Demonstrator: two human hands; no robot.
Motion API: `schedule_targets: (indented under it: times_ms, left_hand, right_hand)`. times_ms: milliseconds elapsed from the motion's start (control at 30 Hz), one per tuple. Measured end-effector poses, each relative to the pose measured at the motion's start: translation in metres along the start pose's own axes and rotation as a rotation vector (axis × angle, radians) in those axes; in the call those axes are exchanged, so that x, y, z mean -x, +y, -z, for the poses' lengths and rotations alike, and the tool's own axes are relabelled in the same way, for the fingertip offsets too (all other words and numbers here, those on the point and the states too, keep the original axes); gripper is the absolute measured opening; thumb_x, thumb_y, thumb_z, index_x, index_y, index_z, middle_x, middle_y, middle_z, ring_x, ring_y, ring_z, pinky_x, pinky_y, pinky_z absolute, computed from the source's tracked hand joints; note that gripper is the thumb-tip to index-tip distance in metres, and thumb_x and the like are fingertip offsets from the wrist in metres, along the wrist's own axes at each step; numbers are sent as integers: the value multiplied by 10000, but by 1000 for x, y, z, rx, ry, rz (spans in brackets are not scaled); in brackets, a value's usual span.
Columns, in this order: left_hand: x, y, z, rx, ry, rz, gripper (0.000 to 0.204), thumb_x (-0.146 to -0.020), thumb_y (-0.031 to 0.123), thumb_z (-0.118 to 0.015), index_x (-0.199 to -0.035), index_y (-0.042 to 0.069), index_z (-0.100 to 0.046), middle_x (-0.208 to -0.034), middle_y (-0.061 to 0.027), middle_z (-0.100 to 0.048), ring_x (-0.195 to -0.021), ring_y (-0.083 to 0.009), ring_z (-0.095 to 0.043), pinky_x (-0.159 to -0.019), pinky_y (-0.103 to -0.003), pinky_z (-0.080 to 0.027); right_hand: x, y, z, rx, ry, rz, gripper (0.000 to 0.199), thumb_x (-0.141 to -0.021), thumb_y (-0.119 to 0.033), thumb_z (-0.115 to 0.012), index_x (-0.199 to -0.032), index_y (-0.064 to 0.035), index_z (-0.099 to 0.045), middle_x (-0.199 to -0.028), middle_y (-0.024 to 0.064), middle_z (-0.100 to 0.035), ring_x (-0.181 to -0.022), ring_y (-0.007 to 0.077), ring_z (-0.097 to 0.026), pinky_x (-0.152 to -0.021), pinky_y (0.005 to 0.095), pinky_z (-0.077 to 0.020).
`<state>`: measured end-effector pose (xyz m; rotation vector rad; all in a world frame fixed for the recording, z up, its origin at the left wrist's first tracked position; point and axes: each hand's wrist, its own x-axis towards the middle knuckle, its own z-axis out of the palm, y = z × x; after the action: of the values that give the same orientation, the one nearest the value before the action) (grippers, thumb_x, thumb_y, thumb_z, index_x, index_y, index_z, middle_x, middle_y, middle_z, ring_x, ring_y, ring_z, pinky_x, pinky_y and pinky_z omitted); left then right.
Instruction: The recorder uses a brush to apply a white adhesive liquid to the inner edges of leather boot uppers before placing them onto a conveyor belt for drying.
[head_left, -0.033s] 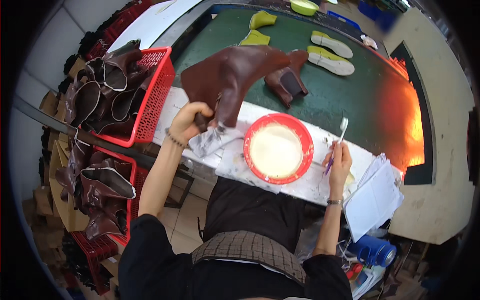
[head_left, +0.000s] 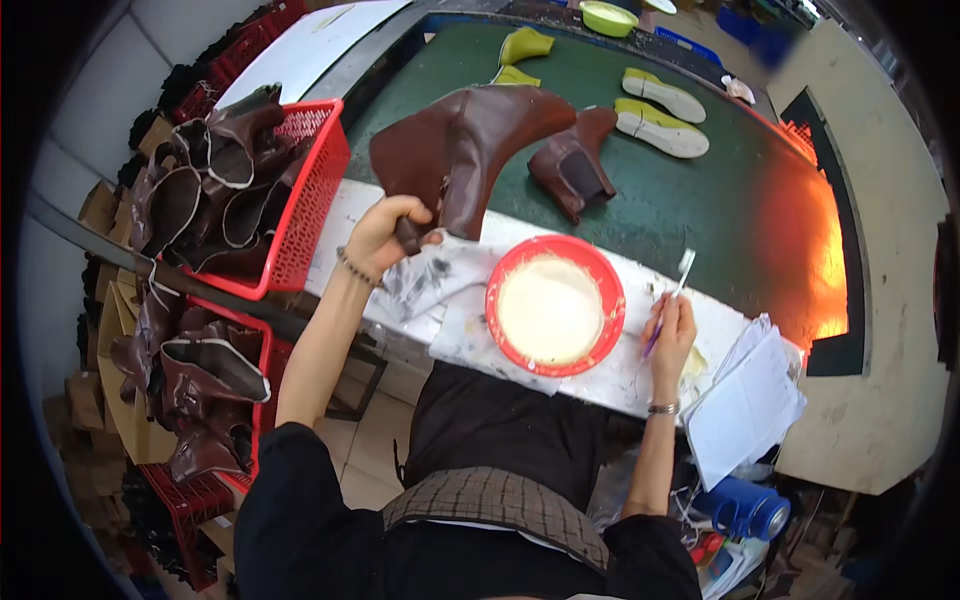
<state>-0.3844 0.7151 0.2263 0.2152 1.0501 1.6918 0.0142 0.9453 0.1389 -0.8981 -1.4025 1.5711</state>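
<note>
The left grip (head_left: 385, 235) is clamped on a smooth, curved brown boot (head_left: 480, 135) over the far edge of the white surface (head_left: 350, 204), left of a round red bowl (head_left: 612, 285); the right grip (head_left: 674, 335) clasps a slim purple-handled brush (head_left: 686, 265).

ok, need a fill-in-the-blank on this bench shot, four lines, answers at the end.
1. The left hand holds up a boot coloured ____.
2. The right hand grips a small, white-headed ____.
3. From left to right, the red bowl sits ____ the two hands.
4. Another boot rests on a large surface coloured ____.

Missing words: brown; toothbrush; between; green.
</note>
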Motion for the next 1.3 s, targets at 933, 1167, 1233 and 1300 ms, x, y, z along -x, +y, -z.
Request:
schedule_targets:
  times_ms: [933,1167,1233,1300]
  left_hand:
    - [-52,149,-44,-1771,1190,-1545,501,-752,240,-796,-1212,80,-678,-1257,-236,-610,-1214,-411,-556,-1051,-514,-446]
    - [62,198,109,-1492,1442,-753,693,-754,224,-779,-1379,-1,-582,-1166,-268,-717,-1087,-398,-701,-977,-444,-539]
    - [76,204,78,-1501,1281,-916,537,-759,196,-748,-1278,68,-700,-1180,-221,-731,-1081,-326,-724,-970,-406,-544]
    - [110,208,54,-1422,937,-1304,490,-794,149,-730,-1275,59,-702,-1121,-209,-751,-1027,-258,-747,-911,-366,-559]
  right_hand:
    - [15,16,-28,238,136,5,191,-1102,-207,-514,-1132,-41,-603,-710,-66,-451,-535,3,-340,-443,183,-248]
    - [6,44,-16,300,98,133,203,-1087,-227,-546,-1000,-56,-609,-687,-75,-445,-527,9,-344,-436,201,-279]
    - [7,42,-14,302,131,170,211,-1088,-235,-545,-995,-58,-612,-678,-72,-450,-524,9,-357,-433,200,-281]
    - [-1,48,-9,328,86,217,220,-1093,-235,-534,-1065,-51,-649,-683,-68,-473,-513,11,-375,-423,197,-290]
